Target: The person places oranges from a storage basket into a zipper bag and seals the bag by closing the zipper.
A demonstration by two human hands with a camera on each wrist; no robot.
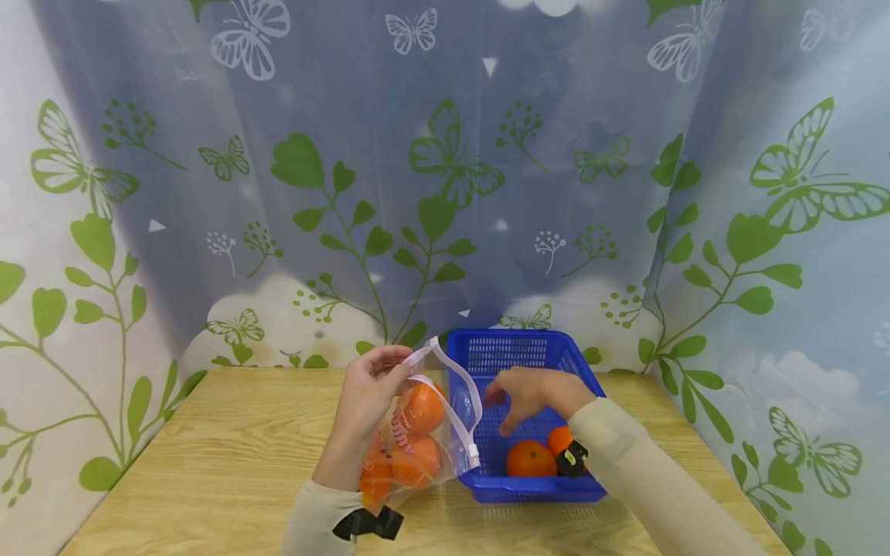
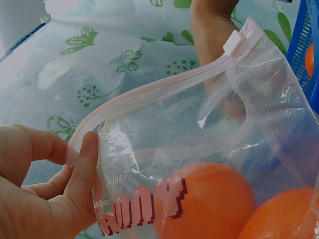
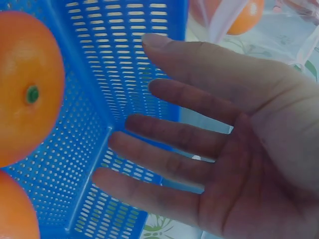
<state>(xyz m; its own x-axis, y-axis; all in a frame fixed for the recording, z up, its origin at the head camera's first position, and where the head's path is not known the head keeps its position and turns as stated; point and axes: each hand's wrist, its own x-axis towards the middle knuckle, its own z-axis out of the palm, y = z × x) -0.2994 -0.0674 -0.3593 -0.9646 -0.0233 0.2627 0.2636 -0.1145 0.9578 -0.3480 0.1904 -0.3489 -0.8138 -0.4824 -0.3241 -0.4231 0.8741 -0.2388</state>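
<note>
A clear zip bag (image 1: 455, 432) with pink lettering holds several oranges (image 1: 417, 461); its mouth gapes at the top. My left hand (image 1: 368, 394) pinches the bag's upper left edge between thumb and fingers, which the left wrist view shows closely at the pale zip strip (image 2: 149, 92). Over the blue basket (image 1: 487, 485), my right hand (image 1: 524, 392) hangs with its fingers spread and holds nothing. Two oranges, one of them a large orange (image 1: 531, 459), lie in the basket's near right part. In the right wrist view these oranges (image 3: 25, 94) are left of my fingertips.
The basket stands on a wooden table (image 1: 264, 432), just right of the bag. A curtain (image 1: 375, 255) with butterflies and leaves hangs behind the table and along both sides.
</note>
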